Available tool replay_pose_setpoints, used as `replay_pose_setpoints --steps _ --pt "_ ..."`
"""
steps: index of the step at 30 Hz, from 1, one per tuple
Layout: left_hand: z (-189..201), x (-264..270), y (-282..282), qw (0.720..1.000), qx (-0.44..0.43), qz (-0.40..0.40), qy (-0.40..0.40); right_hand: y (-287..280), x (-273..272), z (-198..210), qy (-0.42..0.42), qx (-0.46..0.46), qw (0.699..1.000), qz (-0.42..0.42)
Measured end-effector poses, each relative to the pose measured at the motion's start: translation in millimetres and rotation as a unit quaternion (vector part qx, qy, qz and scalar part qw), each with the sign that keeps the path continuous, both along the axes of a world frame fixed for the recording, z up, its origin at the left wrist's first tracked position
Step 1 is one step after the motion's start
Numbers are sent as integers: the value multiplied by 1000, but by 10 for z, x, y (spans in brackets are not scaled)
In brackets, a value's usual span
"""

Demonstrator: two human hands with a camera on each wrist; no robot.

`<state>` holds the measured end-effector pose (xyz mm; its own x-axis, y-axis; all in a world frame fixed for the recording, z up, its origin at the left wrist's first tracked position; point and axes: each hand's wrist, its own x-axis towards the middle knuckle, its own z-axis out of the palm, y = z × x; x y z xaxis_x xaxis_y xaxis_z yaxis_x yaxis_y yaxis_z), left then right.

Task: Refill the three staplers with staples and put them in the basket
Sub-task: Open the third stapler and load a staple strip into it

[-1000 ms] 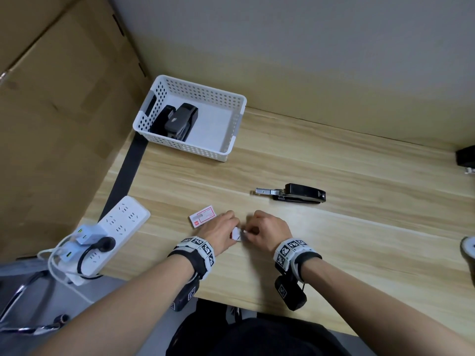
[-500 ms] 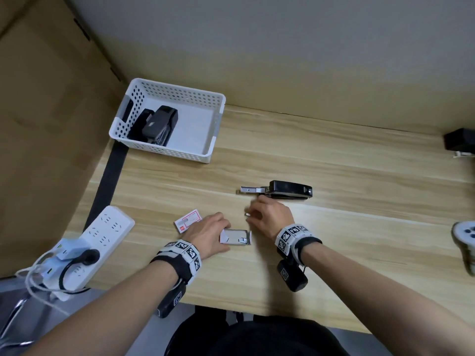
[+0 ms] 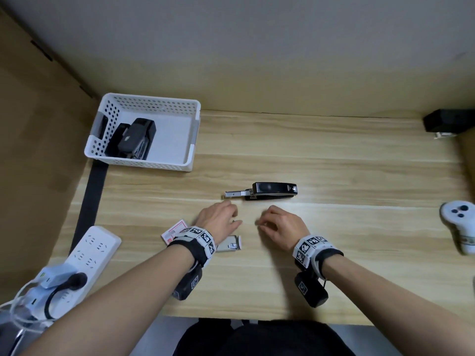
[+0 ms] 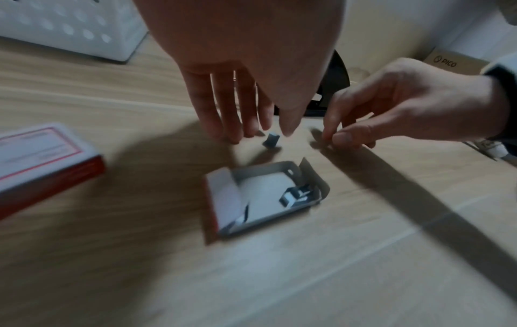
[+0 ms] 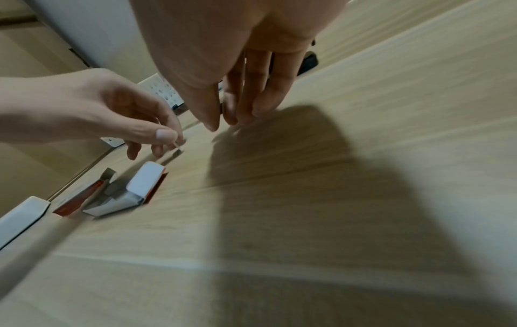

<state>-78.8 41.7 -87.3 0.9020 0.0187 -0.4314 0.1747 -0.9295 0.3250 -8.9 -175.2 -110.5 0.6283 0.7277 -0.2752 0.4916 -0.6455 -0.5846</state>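
A black stapler (image 3: 272,191) lies mid-table with its metal magazine (image 3: 235,194) slid out to the left. Just in front of it, my left hand (image 3: 231,217) pinches a short strip of staples (image 4: 271,140) between thumb and forefinger. My right hand (image 3: 262,223) faces it, its thumb and forefinger (image 4: 334,138) pressed on a thin, blurred sliver of staples. The open staple tray (image 3: 230,244) lies by my left wrist, and its red-and-white sleeve (image 3: 174,231) lies to the left. Two black staplers (image 3: 136,140) lie in the white basket (image 3: 151,98) at the back left.
A white power strip (image 3: 87,255) with plugs sits at the table's front left corner. A white controller (image 3: 460,224) lies at the right edge. A black object (image 3: 447,122) stands at the back right. Cardboard walls the left side.
My left hand came off the staple tray and moved forward to meet my right hand. The tray now lies uncovered by my left wrist. My head view swung left.
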Motion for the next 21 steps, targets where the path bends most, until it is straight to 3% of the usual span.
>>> replay_pose_setpoints --steps 3,8,15,21 --pt "-37 136 -70 999 0 33 33 -138 -2 11 8 -9 1000 0" --pt "-83 167 -40 988 -102 103 55 -184 24 -8 21 -27 999 0" --pt "-144 84 23 940 -212 258 66 -38 43 22 27 14 999 -14" --pt "-148 141 13 967 -153 202 30 82 77 63 19 1 1000 -21"
